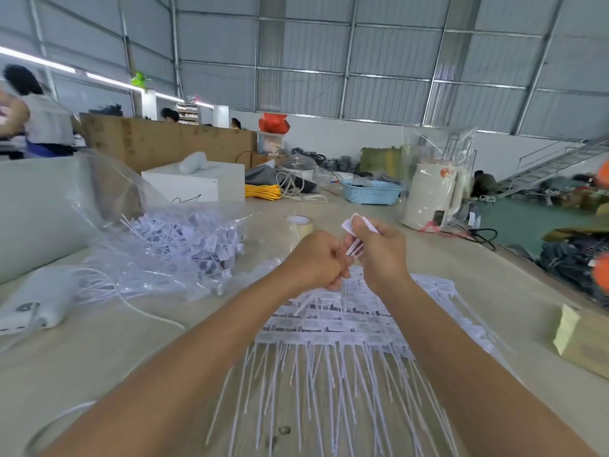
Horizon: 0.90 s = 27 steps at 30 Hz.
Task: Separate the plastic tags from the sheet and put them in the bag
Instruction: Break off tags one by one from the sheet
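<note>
Above one sheet [333, 321] | two hands [318, 258] [379, 252], fingers pinching tags [357, 225] | one bag [158, 239]

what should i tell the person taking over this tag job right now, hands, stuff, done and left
Right hand: grips a small bunch of separated tags, flat ends sticking up past the fingers.
Left hand: fingers curled, pinching the tails at the bunch's lower end, just above the sheets.
Sheets of joined tags: flat on the table under both forearms, tails pointing toward you.
Clear plastic bag: open, to the left, already holding a heap of loose tags.
Done: many tags bagged.
Left: bag the held bunch, then strip the remaining rows.
</note>
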{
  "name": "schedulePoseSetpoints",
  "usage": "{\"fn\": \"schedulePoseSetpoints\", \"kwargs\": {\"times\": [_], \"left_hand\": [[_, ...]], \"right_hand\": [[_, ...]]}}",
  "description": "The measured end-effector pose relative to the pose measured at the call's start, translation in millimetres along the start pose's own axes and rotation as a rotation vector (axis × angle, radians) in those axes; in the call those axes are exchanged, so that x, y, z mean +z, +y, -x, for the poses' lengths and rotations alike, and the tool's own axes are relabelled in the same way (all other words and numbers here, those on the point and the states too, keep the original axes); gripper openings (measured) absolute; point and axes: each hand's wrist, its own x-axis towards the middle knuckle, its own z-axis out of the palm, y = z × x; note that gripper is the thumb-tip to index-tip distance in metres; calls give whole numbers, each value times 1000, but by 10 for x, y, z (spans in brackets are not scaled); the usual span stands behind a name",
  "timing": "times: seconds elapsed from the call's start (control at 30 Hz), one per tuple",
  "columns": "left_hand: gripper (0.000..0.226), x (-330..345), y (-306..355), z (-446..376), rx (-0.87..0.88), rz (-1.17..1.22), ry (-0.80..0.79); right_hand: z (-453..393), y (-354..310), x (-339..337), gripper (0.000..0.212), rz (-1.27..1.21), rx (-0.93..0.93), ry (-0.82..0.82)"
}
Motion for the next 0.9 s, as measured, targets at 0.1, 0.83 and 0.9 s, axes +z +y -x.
{"fn": "schedulePoseSetpoints", "kwargs": {"times": [0.1,0.83,0.9], "left_hand": [[19,-431,-225,164,-27,-214,106],[29,-1411,-1133,-459,-299,-1063,228],[30,-1360,-1183,-548,-267,-1140,239]], "right_hand": [[54,64,414,11,106,-4,-160],[-378,469,1214,87,1322,-484,-272],[-382,475,1196,86,1285,-506,-262]]}}
